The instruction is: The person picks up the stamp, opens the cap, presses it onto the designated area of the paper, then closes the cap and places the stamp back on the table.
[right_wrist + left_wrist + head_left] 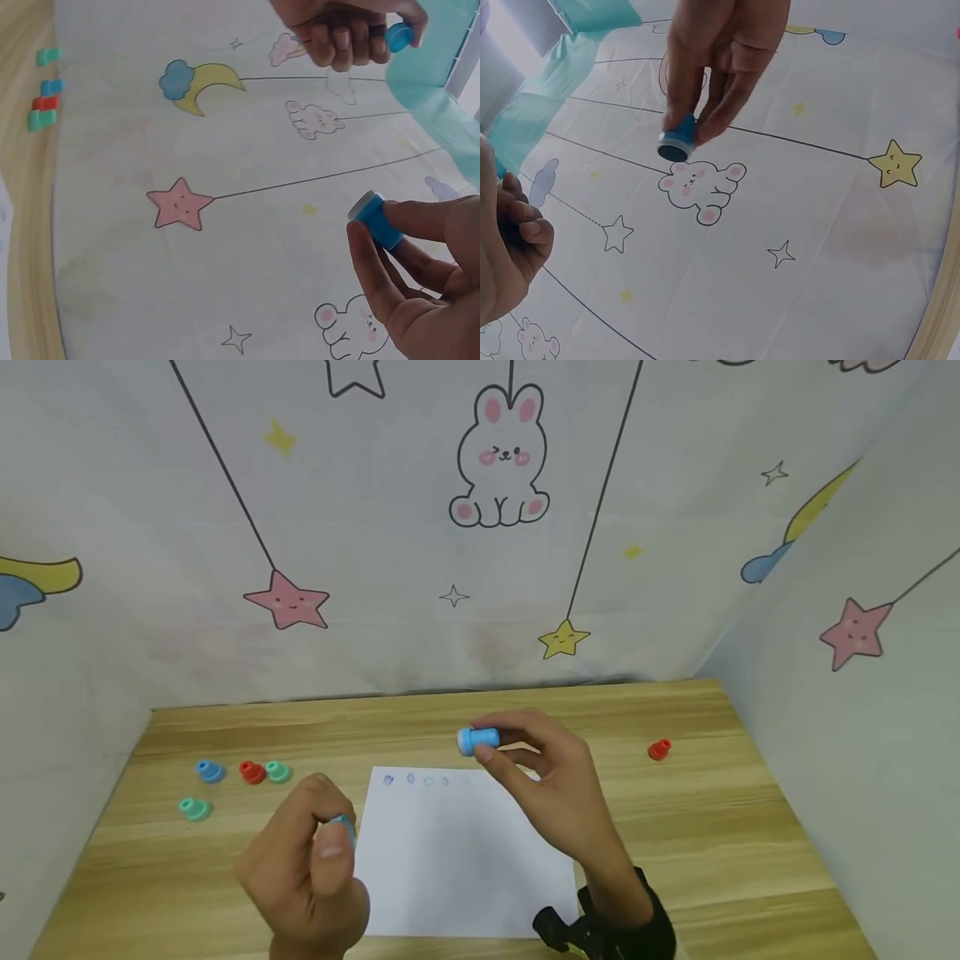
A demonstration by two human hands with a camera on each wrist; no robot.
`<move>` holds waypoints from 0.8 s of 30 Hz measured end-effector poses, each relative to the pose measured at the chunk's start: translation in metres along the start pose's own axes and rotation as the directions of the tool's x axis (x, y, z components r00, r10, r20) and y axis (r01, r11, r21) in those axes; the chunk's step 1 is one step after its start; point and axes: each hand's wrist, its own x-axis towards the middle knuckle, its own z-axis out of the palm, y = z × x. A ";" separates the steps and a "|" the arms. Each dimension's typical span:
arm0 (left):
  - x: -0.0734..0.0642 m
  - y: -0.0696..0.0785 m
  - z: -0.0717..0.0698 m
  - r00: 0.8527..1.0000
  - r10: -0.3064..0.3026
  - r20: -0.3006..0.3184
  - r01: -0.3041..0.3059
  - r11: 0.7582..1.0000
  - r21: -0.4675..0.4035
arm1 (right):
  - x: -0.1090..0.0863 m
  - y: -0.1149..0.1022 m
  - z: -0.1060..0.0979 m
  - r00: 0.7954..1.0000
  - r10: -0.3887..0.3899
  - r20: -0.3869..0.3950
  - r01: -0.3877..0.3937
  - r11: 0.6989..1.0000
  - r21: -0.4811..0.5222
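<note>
My right hand (551, 777) pinches a small blue stamp (483, 739) between thumb and fingertips, above the far edge of a white sheet of paper (465, 868). The stamp lies sideways in the head view, its pale end facing left. In the left wrist view the end of the stamp (678, 142) looks dark. Left of the paper, my left hand (303, 864) is curled with its thumb against a small blue cap (399, 36), mostly hidden by the fingers in the head view. Several faint small prints (410, 779) run along the paper's top edge.
On the left of the wooden table (127, 877) stand a blue stamp (211, 771), a red stamp (252, 772) and two green stamps (278, 771). Another red stamp (659, 749) stands at the right. A patterned cloth (390, 543) hangs behind the table.
</note>
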 end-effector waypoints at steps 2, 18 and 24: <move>-0.002 0.000 -0.001 1.000 -0.012 0.009 0.012 1.000 0.002 | -0.003 -0.005 0.001 1.000 -0.024 -0.006 0.025 0.996 0.085; -0.013 0.006 -0.006 0.900 -0.096 0.425 0.071 0.995 0.073 | -0.023 -0.031 0.012 0.976 -0.218 -0.004 0.215 0.959 0.184; -0.014 0.004 -0.002 0.898 -0.058 0.436 0.028 0.997 0.075 | -0.024 -0.032 0.013 0.970 -0.244 0.003 0.239 0.953 0.188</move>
